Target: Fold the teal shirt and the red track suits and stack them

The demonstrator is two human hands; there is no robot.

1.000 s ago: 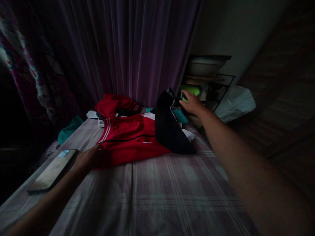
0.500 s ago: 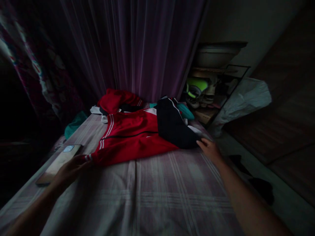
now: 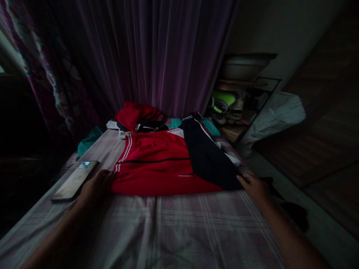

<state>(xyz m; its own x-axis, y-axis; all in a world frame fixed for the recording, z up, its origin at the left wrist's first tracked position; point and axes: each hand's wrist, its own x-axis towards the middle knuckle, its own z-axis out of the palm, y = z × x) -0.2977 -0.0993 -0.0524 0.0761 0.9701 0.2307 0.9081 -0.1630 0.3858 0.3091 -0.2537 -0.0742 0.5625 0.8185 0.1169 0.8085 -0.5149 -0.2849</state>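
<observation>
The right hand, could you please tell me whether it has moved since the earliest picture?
Yes: against the green item, which it overlapped then, the right hand is now lower and further right, at a corner of the garment.

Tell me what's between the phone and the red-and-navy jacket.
In the head view, the left hand lies between the phone and the near left corner of the jacket; farther back, only plaid cloth shows between them.

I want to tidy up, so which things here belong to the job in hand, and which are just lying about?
In use:
- red and dark garment, spread on the checked cloth
- right hand, gripping one end
- left hand, at the other

Apparently just lying about:
- phone
- bunched red garment behind
- left teal cloth
- pale bag
</observation>
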